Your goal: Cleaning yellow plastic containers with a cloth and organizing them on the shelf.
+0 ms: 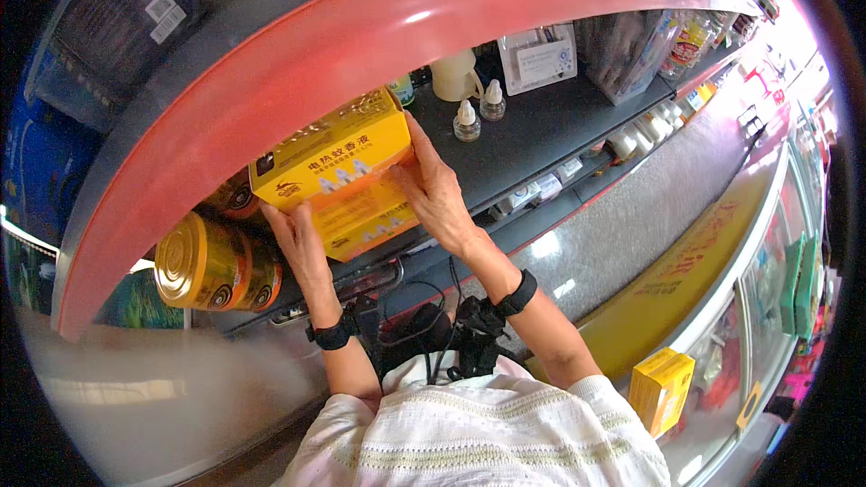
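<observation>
Both my hands hold a yellow mosquito-repellent carton (331, 155) on a dark shelf (541, 138). My left hand (301, 243) is at its front left corner, and my right hand (433, 199) wraps around its right end. Directly beneath is a second yellow carton (371, 220) of similar print, its front edge near the shelf edge. Beyond my right hand stand two small clear bottles with white caps, one in front (467, 123) and one behind (493, 103). Left of my left hand, round gold-lidded tins (203, 267) lie on their sides. The upper carton's back is partly hidden by the shelf above.
A red-edged upper shelf (379, 13) curves low over the cartons. Behind the bottles are a cream plastic jug (453, 78) and a white blister pack (538, 61). Across the aisle floor (595, 237), another yellow carton (659, 385) sits on a glass-topped freezer (717, 331).
</observation>
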`<state>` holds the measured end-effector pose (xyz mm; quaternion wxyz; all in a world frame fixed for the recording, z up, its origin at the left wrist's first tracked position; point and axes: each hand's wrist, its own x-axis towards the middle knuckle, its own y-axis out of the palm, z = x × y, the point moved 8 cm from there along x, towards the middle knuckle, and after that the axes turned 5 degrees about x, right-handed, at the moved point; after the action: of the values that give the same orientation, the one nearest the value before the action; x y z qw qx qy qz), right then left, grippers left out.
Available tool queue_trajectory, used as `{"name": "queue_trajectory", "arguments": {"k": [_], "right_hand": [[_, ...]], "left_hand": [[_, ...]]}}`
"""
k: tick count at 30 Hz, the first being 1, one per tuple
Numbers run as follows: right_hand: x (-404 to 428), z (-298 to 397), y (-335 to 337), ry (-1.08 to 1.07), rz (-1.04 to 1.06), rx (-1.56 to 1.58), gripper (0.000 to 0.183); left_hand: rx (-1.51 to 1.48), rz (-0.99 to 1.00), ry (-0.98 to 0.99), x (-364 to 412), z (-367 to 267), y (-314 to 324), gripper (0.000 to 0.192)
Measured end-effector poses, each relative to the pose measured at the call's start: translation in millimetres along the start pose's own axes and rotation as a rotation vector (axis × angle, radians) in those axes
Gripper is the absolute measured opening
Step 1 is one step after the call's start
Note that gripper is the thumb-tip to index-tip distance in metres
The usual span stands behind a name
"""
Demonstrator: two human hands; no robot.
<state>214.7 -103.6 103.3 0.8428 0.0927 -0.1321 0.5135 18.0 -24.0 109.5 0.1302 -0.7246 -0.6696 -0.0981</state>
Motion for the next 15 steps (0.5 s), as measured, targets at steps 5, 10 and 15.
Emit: {"name": "queue_trajectory", "arguments": {"k": [5, 10, 15], "right_hand": [[-21, 18, -34, -0.117, -0.119, -0.223, 0.069], [-54, 41, -72, -0.16, -0.265, -0.258, 0.068], [-100, 82, -126, -0.158, -0.441, -0.066, 0.067]], "left_hand": [[0.033, -0.112, 0.24, 0, -23, 7, 0.06], [0.129, -0.51, 0.725, -45, -76, 0, 0.051], [-0.136, -0.176, 0.907, -84, -105, 67, 0.043]]}}
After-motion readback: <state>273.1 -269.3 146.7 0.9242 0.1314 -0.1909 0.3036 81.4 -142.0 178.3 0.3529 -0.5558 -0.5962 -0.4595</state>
